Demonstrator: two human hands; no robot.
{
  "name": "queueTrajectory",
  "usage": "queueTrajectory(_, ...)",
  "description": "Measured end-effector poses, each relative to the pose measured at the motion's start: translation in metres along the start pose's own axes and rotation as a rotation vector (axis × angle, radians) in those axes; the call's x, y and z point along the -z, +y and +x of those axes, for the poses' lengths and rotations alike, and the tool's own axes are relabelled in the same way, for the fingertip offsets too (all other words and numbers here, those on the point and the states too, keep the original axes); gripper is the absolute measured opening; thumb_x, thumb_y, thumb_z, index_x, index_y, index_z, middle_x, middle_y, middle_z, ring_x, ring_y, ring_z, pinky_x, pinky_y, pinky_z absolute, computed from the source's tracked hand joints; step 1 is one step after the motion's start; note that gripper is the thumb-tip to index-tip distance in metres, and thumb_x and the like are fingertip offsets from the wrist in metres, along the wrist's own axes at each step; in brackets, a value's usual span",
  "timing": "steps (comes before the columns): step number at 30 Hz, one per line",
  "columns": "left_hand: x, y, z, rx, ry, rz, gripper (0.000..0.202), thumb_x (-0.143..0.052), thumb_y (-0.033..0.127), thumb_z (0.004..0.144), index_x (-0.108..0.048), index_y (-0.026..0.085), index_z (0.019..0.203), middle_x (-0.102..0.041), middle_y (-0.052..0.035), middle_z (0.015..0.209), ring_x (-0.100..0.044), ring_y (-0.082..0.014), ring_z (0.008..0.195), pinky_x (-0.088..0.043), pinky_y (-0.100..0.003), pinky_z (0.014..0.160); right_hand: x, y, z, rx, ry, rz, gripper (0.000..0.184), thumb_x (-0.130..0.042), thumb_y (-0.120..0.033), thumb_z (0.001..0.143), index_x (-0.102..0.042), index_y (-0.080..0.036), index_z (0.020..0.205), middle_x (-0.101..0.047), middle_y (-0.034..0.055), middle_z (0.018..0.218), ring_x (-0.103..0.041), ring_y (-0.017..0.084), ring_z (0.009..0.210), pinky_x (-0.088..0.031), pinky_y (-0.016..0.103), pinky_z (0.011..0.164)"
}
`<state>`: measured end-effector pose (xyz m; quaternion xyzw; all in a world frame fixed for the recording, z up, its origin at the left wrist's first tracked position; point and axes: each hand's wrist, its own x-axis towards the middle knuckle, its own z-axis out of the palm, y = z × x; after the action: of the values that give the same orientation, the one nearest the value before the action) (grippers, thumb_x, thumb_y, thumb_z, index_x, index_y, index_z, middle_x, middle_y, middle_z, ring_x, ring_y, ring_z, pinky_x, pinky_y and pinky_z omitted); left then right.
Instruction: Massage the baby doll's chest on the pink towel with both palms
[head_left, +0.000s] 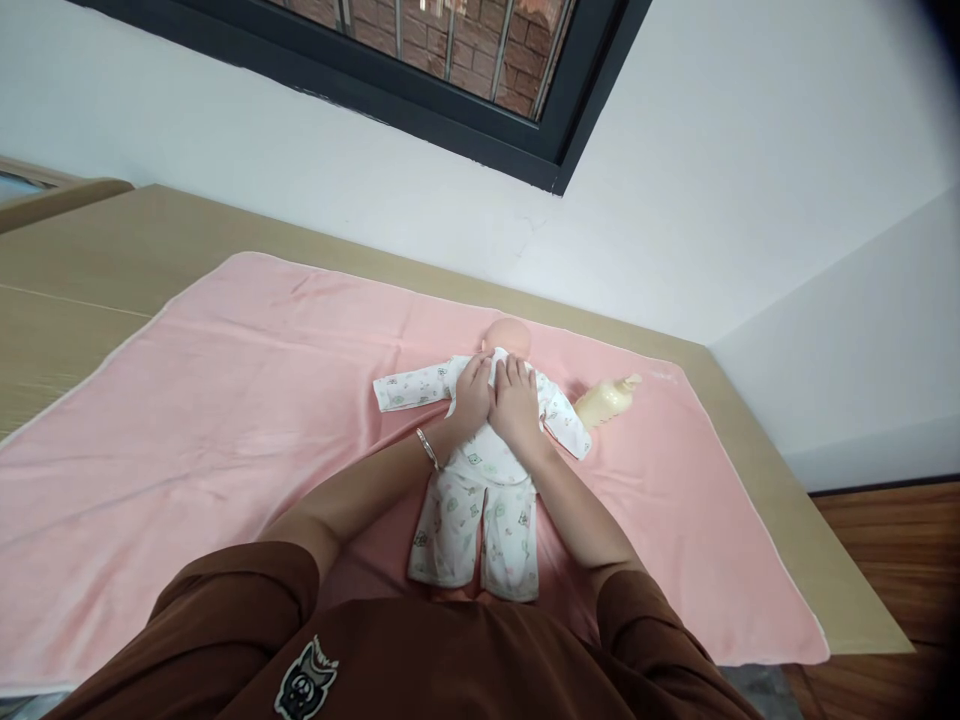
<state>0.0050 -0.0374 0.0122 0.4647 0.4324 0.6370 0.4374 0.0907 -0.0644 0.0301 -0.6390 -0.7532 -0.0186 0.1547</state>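
A bald baby doll point(508, 333) lies on its back, dressed in a white printed long-sleeved top point(484, 455) and matching trousers point(450, 530). Both of my hands are on the upper chest of the top, side by side and touching. My left hand point(472, 393) is closed, with its fingers curled at the front of the top near the collar. My right hand point(516, 400) lies over the chest with its fingers stretched out and slightly apart. What is under my palms is hidden. The doll's sleeves spread out to both sides.
A pink blanket point(225, 420) with some creases covers much of the wooden table point(247, 225). A pale yellow bottle point(606, 402) lies on its side by the doll's sleeve on the right. Behind the table stand a white wall point(450, 230) and a dark-framed window point(555, 150).
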Motion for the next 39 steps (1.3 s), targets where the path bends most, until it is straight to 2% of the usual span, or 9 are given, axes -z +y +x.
queueTrajectory(3,0.001,0.002,0.003,0.042,0.036,-0.032,0.026,-0.045,0.029,0.091,-0.065,0.018,0.104,-0.068,-0.01,0.12,-0.06,-0.0208,0.117,-0.042,-0.039,0.11,0.0,-0.002,-0.018,0.076,-0.009,0.01,0.054,-0.04,-0.027,0.095,-0.04,-0.007,0.146,-0.027,0.0189,0.158,-0.019,0.032,0.149,-0.013,0.053,0.12)
queueTrajectory(6,0.002,0.003,0.001,0.027,0.015,-0.006,0.028,-0.044,0.027,0.091,-0.064,0.018,0.109,-0.066,-0.009,0.124,-0.058,-0.0204,0.122,-0.041,-0.039,0.112,0.003,0.003,-0.029,0.055,-0.006,0.042,0.054,-0.039,-0.027,0.095,-0.041,-0.01,0.146,-0.028,0.0162,0.158,-0.018,0.03,0.149,-0.016,0.052,0.12)
queueTrajectory(9,0.001,0.002,-0.004,-0.022,-0.041,0.062,0.03,-0.045,0.028,0.091,-0.062,0.019,0.114,-0.064,-0.009,0.129,-0.055,-0.0213,0.126,-0.038,-0.04,0.114,0.007,0.007,-0.023,-0.018,-0.005,0.084,0.054,-0.033,-0.03,0.098,-0.037,-0.011,0.148,-0.031,0.0143,0.157,-0.021,0.03,0.148,-0.02,0.053,0.119)
queueTrajectory(14,0.002,-0.002,-0.008,-0.094,-0.097,0.15,0.032,-0.049,0.029,0.089,-0.061,0.02,0.118,-0.062,-0.0102,0.131,-0.054,-0.0229,0.127,-0.036,-0.042,0.115,0.005,0.005,0.005,-0.149,-0.015,0.072,0.054,-0.03,-0.031,0.099,-0.036,-0.007,0.148,-0.033,0.0194,0.155,-0.028,0.035,0.145,-0.023,0.059,0.115)
queueTrajectory(22,0.002,-0.002,-0.005,-0.09,-0.067,0.247,0.031,-0.045,0.024,0.091,-0.06,0.018,0.117,-0.063,-0.0112,0.129,-0.056,-0.0228,0.123,-0.039,-0.043,0.112,0.002,0.003,-0.008,-0.051,-0.001,0.019,0.051,-0.032,-0.026,0.099,-0.04,-0.009,0.146,-0.035,0.0178,0.155,-0.026,0.035,0.145,-0.02,0.056,0.116)
queueTrajectory(26,0.003,-0.007,-0.005,-0.19,-0.07,0.364,0.033,-0.044,0.023,0.09,-0.057,0.017,0.12,-0.059,-0.0128,0.132,-0.052,-0.023,0.127,-0.036,-0.044,0.115,0.001,0.016,-0.014,-0.033,0.099,0.089,0.05,-0.033,-0.03,0.099,-0.046,-0.008,0.142,-0.039,0.0176,0.152,-0.03,0.032,0.143,-0.024,0.051,0.117)
queueTrajectory(31,0.005,-0.015,-0.003,-0.376,-0.11,0.568,0.037,-0.049,0.022,0.088,-0.054,0.017,0.125,-0.05,-0.0145,0.139,-0.044,-0.0258,0.134,-0.033,-0.045,0.116,-0.006,0.033,-0.013,-0.1,0.221,0.184,0.052,-0.042,-0.036,0.096,-0.047,-0.006,0.138,-0.044,0.0231,0.143,-0.039,0.032,0.134,-0.033,0.049,0.111)
queueTrajectory(35,0.009,-0.014,0.005,-0.389,-0.157,0.775,0.035,-0.054,0.022,0.084,-0.056,0.016,0.118,-0.057,-0.0142,0.126,-0.05,-0.0285,0.122,-0.04,-0.047,0.109,-0.009,0.041,-0.006,-0.078,0.274,0.243,0.047,-0.047,-0.036,0.093,-0.053,-0.01,0.132,-0.056,0.0183,0.126,-0.05,0.031,0.119,-0.041,0.047,0.103)
queueTrajectory(39,0.014,-0.011,0.012,-0.405,-0.187,0.946,0.033,-0.055,0.026,0.083,-0.057,0.016,0.114,-0.06,-0.0145,0.118,-0.053,-0.0299,0.115,-0.043,-0.046,0.104,-0.009,0.047,0.004,-0.093,0.23,0.25,0.047,-0.055,-0.038,0.088,-0.054,-0.01,0.126,-0.059,0.0178,0.121,-0.052,0.031,0.115,-0.042,0.047,0.101)
